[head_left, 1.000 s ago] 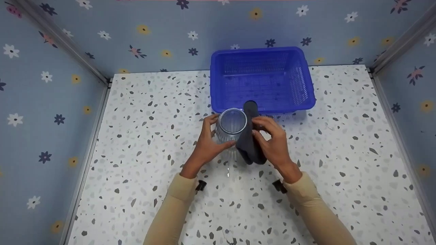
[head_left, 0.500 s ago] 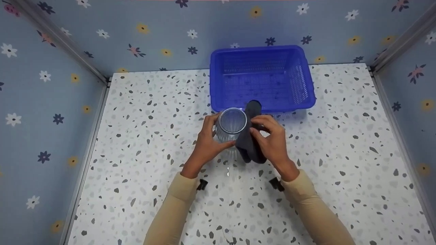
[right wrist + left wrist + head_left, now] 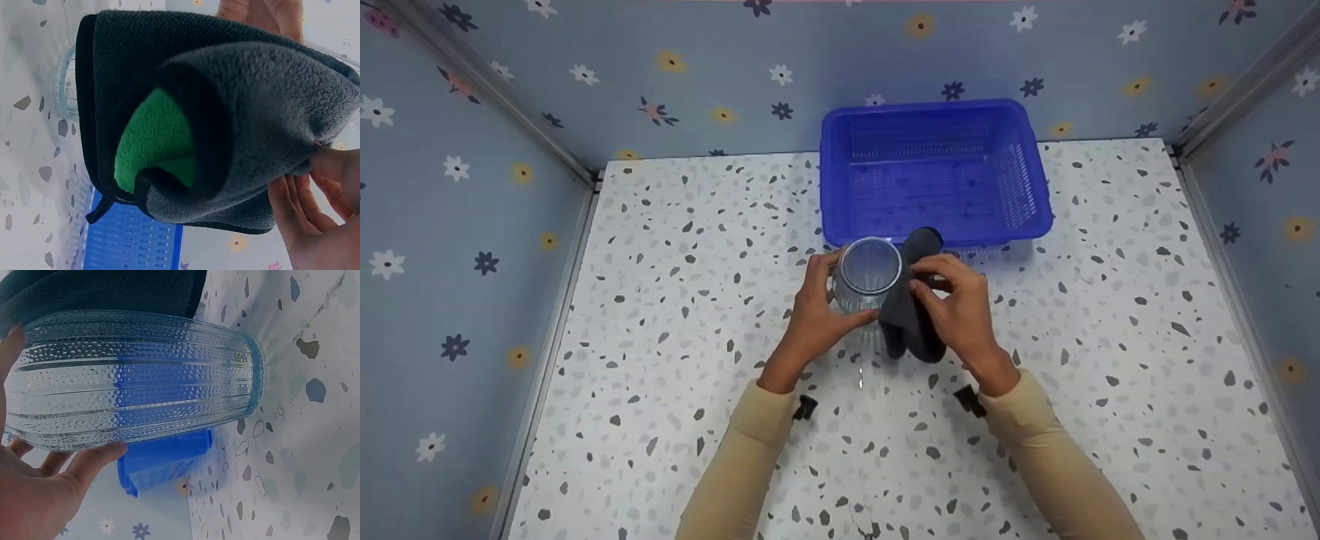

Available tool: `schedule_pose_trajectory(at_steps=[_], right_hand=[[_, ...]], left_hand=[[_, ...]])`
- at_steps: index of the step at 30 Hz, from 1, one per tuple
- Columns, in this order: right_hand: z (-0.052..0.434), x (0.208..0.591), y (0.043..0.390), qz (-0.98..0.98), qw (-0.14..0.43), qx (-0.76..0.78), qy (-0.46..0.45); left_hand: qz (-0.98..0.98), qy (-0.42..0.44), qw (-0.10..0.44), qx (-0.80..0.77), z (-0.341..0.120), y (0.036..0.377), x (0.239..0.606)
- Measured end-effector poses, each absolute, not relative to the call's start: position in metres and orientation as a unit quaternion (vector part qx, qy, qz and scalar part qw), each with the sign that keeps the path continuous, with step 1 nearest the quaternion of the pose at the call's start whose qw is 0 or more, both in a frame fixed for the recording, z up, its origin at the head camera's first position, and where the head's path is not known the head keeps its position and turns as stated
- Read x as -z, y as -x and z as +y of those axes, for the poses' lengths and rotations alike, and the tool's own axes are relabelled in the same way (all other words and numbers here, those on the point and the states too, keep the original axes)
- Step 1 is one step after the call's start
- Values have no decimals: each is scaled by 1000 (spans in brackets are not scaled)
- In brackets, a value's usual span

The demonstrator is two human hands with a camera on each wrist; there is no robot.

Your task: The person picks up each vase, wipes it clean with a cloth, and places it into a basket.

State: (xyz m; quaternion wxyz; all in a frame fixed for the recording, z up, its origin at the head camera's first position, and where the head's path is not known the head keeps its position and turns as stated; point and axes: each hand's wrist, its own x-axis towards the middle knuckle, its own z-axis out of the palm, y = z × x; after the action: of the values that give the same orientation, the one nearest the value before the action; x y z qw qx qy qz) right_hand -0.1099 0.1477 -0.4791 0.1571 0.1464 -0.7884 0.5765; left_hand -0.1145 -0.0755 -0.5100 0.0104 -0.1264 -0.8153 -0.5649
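Note:
A clear ribbed glass jar [image 3: 870, 279] [image 3: 140, 377] stands upright on the speckled table [image 3: 697, 300], just in front of the blue basket [image 3: 934, 172]. My left hand [image 3: 819, 315] [image 3: 39, 495] grips its left side, fingers and thumb curled round the glass. My right hand [image 3: 956, 307] [image 3: 306, 197] holds a folded dark grey cloth [image 3: 911, 311] [image 3: 225, 112] with a green inner face [image 3: 160, 140] pressed against the jar's right side. The cloth's upper end sticks up above my fingers by the basket's front rim.
The blue slotted basket holds nothing and sits at the back centre, touching distance from the jar. Flowered blue walls [image 3: 472, 187] close the table on the left, back and right. Bare tabletop lies to both sides of my hands.
The cloth's upper end has shifted slightly to the right and my right hand has edged along the jar's side. The jar and left hand stay where they were.

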Motion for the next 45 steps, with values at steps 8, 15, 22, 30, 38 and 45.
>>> schedule_pose_trajectory(at_steps=[8,15,22,30,38,45], right_hand=[[151,481,110,-791,147,-577,-140],[153,494,108,-785,153,-587,-124],[155,511,105,-782,142,-596,-112],[154,534,105,-775,104,-617,-84],[151,553,107,-805,85,-583,-76],[150,563,110,-818,74,-567,-71]], left_hand=[[-814,120,6,568,-74,116,510],[-810,119,4,575,-73,117,510],[-808,120,2,577,-74,116,511],[-802,123,-6,584,-75,115,512],[-806,115,-4,580,-75,115,512],[-810,112,-9,576,-75,115,512]])
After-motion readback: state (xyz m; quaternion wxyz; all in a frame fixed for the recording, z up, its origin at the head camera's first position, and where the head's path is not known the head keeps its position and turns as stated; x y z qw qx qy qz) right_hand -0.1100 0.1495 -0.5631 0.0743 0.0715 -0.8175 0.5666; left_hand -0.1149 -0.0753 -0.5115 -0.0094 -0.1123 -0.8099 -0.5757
